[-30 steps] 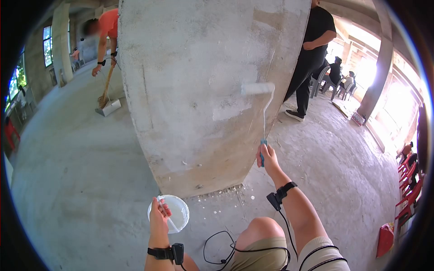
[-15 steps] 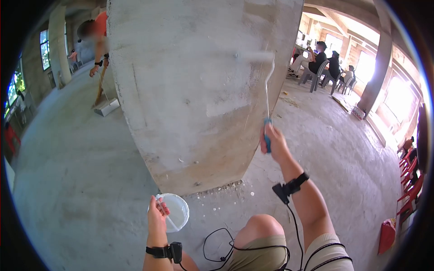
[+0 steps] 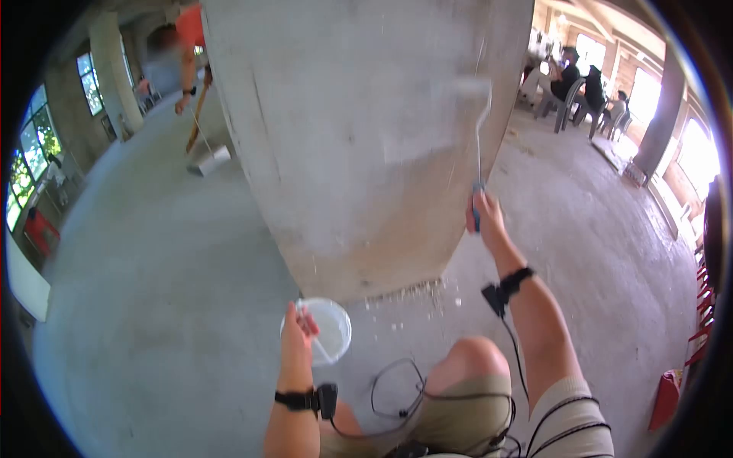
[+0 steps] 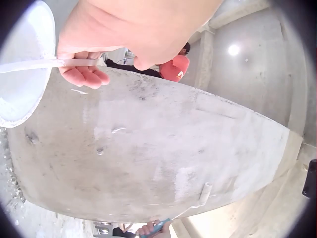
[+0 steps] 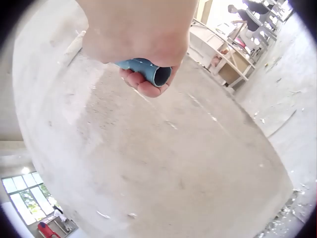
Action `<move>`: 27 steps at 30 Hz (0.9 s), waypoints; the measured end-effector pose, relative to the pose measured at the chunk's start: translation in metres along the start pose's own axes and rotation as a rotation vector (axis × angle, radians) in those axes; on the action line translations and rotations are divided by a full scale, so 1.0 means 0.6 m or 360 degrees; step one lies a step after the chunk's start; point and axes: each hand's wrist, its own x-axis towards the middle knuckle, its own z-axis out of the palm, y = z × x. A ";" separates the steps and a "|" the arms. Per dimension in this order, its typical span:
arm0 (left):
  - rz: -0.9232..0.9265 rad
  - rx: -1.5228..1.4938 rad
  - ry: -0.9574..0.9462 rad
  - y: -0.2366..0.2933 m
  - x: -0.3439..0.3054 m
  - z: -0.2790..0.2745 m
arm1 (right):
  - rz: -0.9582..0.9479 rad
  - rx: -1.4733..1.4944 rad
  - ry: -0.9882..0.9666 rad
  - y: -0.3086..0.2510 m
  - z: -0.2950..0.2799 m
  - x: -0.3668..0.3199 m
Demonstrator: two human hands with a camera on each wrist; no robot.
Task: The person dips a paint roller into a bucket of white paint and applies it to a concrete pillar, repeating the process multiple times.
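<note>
In the head view my right hand [image 3: 490, 217] grips the blue handle of a paint roller [image 3: 479, 137], its fingers wrapped round it. The white roller head [image 3: 467, 87] lies against the face of a concrete pillar [image 3: 359, 168], near its right edge. The right wrist view shows the hollow end of the blue handle [image 5: 161, 76] beneath the palm. My left hand [image 3: 295, 336] holds a white bucket [image 3: 349, 330] by its strap handle [image 4: 34, 65], which crosses the curled fingers. The bucket hangs low before the pillar's foot, with whitish paint inside.
A person in an orange-red shirt [image 3: 192, 29] works with a broom [image 3: 200, 114] and dustpan [image 3: 210, 162] left of the pillar. Seated people and grey chairs [image 3: 565, 103] are at the right rear. Black cable [image 3: 374, 389] loops by my knee; flakes litter the pillar's base.
My right hand has raised the roller up the pillar. The person in black beside the pillar is out of view. The head view has shifted; my left hand still holds the bucket.
</note>
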 end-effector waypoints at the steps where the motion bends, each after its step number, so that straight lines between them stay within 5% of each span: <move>1: 0.0003 -0.0015 -0.0047 0.008 -0.010 0.007 | -0.0012 -0.0067 0.0054 0.018 -0.009 -0.016; 6: -0.0085 0.0067 0.0038 0.008 -0.001 0.008 | -0.0168 0.0022 0.0134 -0.005 -0.011 -0.053; 16: -0.0124 0.0130 0.0032 0.011 -0.015 0.016 | 0.0010 0.0540 0.0071 -0.159 -0.004 0.030; 20: -0.0147 0.0126 0.0058 0.013 -0.012 0.015 | -0.0046 0.0473 -0.0011 -0.133 -0.023 0.038; 27: -0.0151 0.0078 0.0021 0.007 -0.008 0.015 | 0.0237 -0.0039 0.0046 0.100 -0.048 -0.071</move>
